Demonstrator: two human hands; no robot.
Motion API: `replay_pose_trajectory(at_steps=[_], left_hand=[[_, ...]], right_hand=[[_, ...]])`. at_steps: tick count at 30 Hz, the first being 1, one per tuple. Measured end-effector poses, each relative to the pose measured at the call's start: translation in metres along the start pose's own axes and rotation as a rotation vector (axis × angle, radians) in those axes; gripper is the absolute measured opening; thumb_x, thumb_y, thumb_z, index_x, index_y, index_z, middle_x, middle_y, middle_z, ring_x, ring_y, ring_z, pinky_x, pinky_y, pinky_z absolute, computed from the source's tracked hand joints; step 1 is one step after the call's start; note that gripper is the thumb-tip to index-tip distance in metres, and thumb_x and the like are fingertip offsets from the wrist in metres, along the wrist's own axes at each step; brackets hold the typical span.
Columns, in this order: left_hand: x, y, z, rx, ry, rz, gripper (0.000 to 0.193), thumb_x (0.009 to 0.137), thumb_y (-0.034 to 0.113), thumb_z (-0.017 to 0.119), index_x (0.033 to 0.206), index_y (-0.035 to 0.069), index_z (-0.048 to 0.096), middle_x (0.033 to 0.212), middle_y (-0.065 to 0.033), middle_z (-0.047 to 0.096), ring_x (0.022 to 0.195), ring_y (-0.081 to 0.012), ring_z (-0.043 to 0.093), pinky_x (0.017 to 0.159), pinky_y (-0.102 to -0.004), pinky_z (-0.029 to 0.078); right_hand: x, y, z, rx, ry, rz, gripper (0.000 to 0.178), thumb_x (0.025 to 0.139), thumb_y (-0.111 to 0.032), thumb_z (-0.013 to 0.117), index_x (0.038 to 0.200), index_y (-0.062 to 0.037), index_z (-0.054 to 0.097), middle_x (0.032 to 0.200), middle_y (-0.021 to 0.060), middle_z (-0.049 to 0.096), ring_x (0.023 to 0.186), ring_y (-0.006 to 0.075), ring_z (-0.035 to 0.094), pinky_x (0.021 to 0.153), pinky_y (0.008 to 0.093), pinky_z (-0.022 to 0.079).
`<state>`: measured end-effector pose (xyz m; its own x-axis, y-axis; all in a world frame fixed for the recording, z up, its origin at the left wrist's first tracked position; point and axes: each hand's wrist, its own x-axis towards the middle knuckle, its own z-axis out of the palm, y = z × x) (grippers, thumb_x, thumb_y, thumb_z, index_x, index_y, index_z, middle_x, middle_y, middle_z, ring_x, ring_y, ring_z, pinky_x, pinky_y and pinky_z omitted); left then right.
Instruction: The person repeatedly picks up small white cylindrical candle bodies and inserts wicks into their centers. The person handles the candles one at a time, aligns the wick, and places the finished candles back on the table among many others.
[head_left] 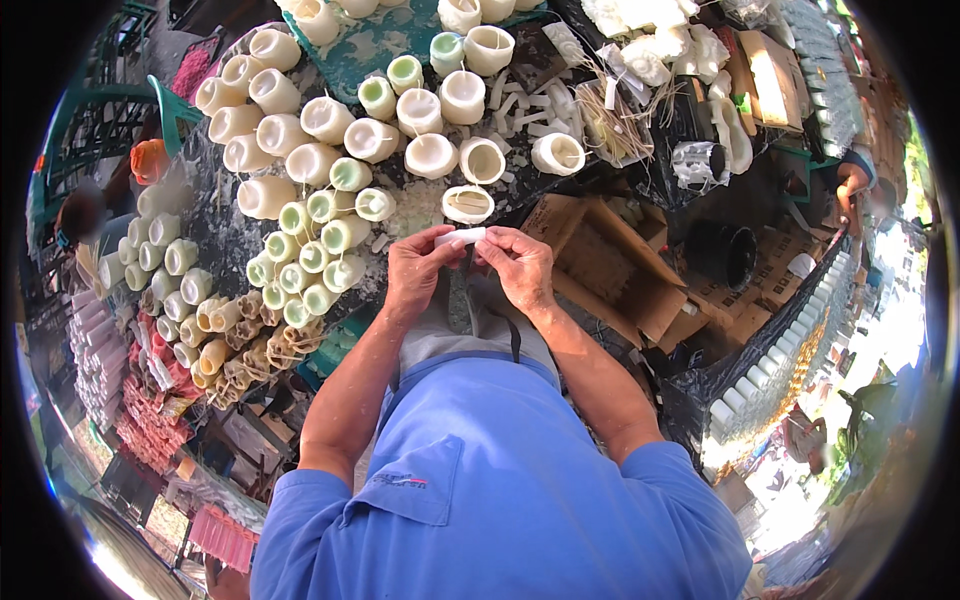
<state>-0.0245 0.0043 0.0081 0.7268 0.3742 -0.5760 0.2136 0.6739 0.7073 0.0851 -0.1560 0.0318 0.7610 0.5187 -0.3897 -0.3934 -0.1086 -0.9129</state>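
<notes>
Between my two hands, close to the table's front edge, is a short white wax-like piece [460, 236]. My left hand [415, 268] pinches its left end, and my right hand [520, 264] grips the right end with thumb and fingers. Just beyond it stands a cream wax cup [468, 205] with pale flat strips visible inside. Further off are more thick cream candles [431, 156], several with wicks showing. Pale green candles [344, 233] cluster to the left of my hands. What the white piece is exactly, I cannot tell.
A dark table [400, 210] strewn with wax scraps carries the candles. Open cardboard boxes [610, 262] lie low on the right, near a black bucket [728, 255]. Rows of white candles [750, 385] stand at far right; pink sticks [150, 435] are stacked at left. Another person's arm [853, 185] shows at right.
</notes>
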Motion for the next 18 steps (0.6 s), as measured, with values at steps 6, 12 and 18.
replay_pose_trajectory(at_steps=[6,12,18], left_hand=[[-0.008,0.015,-0.006,0.298,-0.205,-0.004,0.035,0.096,0.002,0.082,0.128,-0.007,0.073,0.103,-0.0089,0.079,0.091,-0.0118,0.072,0.081,-0.0256,0.058],[0.007,0.057,-0.005,0.793,-0.100,0.290,0.034,0.096,0.011,0.082,0.127,0.000,0.075,0.104,-0.0079,0.079,0.087,-0.0197,0.074,0.082,-0.0361,0.059],[0.065,0.091,0.015,1.195,-0.332,0.826,0.027,0.093,0.011,0.079,0.119,0.004,0.079,0.096,-0.0131,0.077,0.081,-0.0348,0.072,0.080,-0.0418,0.058]], right_hand=[[0.008,-0.034,-0.019,-0.599,-0.273,-0.243,0.032,0.089,-0.009,0.087,0.118,-0.0020,0.078,0.106,0.0111,0.079,0.095,0.0247,0.074,0.083,0.0383,0.059],[0.016,-0.045,-0.014,-0.865,-0.220,-0.441,0.026,0.084,-0.002,0.083,0.108,-0.0010,0.074,0.103,0.0152,0.074,0.097,0.0386,0.068,0.087,0.0477,0.057],[0.017,-0.038,-0.005,-0.974,-0.147,-0.563,0.024,0.084,0.000,0.080,0.105,-0.0007,0.070,0.100,0.0164,0.071,0.095,0.0393,0.066,0.085,0.0487,0.056]])
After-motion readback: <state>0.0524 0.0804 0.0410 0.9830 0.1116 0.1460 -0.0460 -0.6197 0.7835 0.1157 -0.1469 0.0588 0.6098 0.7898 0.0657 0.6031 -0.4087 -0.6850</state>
